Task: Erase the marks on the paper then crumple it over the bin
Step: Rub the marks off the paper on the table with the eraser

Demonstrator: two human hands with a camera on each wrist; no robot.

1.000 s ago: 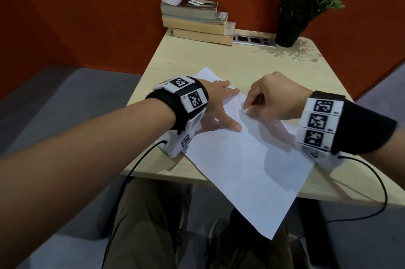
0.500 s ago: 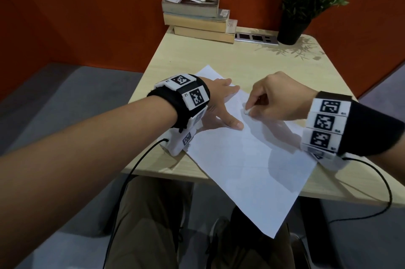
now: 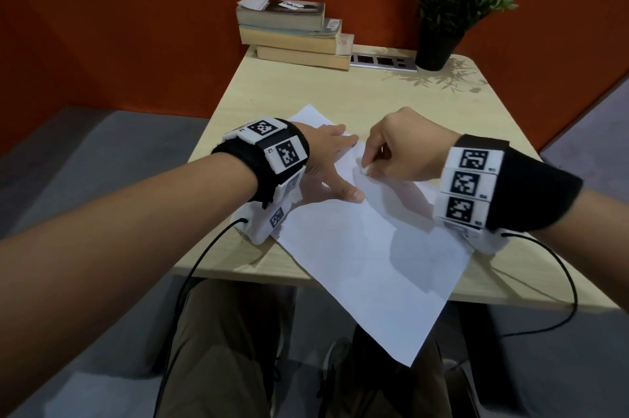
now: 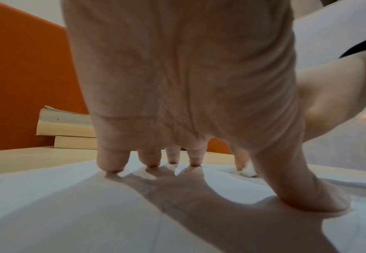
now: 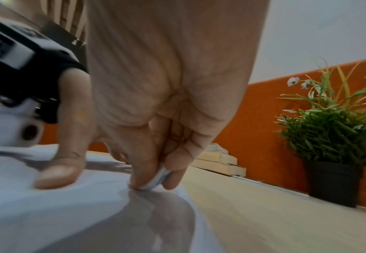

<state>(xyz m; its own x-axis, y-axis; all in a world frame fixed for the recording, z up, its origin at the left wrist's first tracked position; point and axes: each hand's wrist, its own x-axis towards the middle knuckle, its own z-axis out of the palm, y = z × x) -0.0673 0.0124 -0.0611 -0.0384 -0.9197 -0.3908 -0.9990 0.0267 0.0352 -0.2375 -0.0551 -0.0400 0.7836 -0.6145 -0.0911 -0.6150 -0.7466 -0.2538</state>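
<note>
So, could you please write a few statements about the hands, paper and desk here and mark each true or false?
1. The left hand presses the paper flat with spread fingers. True.
2. The right hand pinches a pencil. False: it pinches a small white eraser.
3. The paper is crumpled into a ball. False: it lies flat, one corner past the table edge.
4. Three stacked books sit beside a potted plant. True.

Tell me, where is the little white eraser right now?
In the head view the eraser is pinched in the right hand, pressed on the far part of the paper, just right of the left hand.
</note>
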